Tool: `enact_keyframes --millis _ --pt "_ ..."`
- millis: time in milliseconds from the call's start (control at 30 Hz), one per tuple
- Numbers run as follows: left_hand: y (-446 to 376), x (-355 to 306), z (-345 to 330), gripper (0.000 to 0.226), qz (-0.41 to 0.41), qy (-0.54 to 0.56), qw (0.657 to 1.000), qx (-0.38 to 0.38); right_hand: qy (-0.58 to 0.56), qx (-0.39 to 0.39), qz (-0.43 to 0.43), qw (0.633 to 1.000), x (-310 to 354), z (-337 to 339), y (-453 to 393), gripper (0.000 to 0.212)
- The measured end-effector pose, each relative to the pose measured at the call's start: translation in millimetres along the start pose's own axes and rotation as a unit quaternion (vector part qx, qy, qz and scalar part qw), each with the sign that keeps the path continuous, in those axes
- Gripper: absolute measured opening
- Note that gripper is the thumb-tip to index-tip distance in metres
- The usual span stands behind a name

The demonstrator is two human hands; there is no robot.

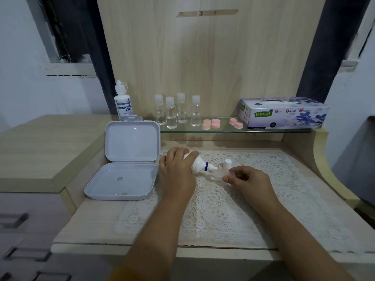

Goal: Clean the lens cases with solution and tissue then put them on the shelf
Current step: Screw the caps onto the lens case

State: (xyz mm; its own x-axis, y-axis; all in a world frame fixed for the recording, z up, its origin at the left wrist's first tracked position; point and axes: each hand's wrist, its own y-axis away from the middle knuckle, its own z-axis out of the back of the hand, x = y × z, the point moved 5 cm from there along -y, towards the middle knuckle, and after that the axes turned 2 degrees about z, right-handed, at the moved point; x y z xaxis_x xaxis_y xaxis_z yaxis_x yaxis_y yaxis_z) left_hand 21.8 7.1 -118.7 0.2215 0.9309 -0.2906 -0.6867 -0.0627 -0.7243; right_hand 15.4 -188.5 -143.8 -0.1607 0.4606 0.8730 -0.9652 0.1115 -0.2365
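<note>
My left hand [176,167] grips a white solution bottle [199,164] tipped sideways, its nozzle pointing right at a small clear vial [218,175]. My right hand [246,178] pinches that vial low over the lace mat [223,199]. A white cap [227,163] stands just behind the vial. On the glass shelf [229,129] lie pink lens cases [211,124] and another pink pair [236,122], beside a tissue box [284,112].
An open white plastic box [125,159] sits at the left of the mat with small lenses in its tray. Several clear vials [176,111] and a second solution bottle [122,101] stand on the shelf. Drawers [26,230] are at the lower left.
</note>
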Motion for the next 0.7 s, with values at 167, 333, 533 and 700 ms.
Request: enact_keyframes --millis 167,333,533,700 --pt "0.2 1.2 1.0 0.061 -0.004 -0.002 1.0 -0.003 0.005 -0.001 0.002 1.0 1.1 0.0 0.1 0.03" --pt "-0.4 3.0 -0.1 0.062 -0.005 -0.011 1.0 -0.003 0.003 -0.002 0.001 1.0 1.7 0.2 0.8 0.03" --pt "-0.1 5.1 -1.8 0.061 -0.001 -0.012 1.0 -0.008 0.007 -0.002 0.003 1.0 1.4 0.4 1.1 0.03" --pt "0.1 3.3 -2.4 0.051 0.029 0.007 0.999 0.025 0.02 0.002 0.005 1.0 2.4 0.2 1.0 0.028"
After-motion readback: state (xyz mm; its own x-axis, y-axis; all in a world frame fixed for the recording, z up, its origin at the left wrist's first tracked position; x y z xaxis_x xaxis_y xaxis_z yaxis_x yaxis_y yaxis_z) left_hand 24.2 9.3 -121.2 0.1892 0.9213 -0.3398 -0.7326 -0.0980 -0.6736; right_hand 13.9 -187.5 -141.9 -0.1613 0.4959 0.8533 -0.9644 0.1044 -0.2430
